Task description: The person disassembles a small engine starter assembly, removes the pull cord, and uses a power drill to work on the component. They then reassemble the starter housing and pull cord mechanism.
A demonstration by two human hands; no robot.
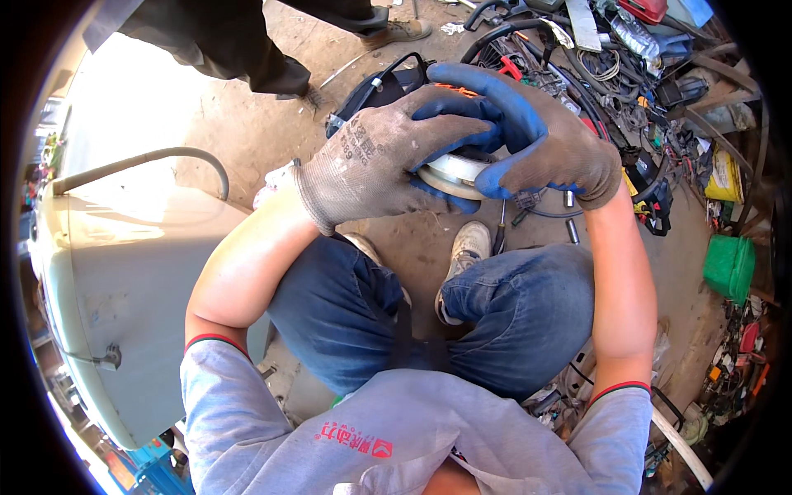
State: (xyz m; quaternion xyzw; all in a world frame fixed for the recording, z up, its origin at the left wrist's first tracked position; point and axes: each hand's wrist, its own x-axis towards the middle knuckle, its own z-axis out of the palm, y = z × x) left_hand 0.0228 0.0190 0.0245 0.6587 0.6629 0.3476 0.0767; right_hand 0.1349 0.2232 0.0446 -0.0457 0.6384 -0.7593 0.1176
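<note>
Both my hands wear grey gloves with blue coated palms. In front of my knees, they hold a round metal part (456,175) with a pale silvery rim. My left hand (371,161) wraps round its left side, fingers curled over the top. From the right, my right hand (557,140) closes on the same part. Something orange (459,90) shows between the fingers at the far side; I cannot tell whether it belongs to the part. Most of the part is hidden by the gloves. A screwdriver (500,231) stands out below it, beside my shoe.
A big pale metal housing (140,289) with a bent hose (140,169) stands at my left. Cables, tools and scrap (594,74) are heaped at the far right. A green container (729,268) sits at the right. Another person's legs (239,41) are at the far left.
</note>
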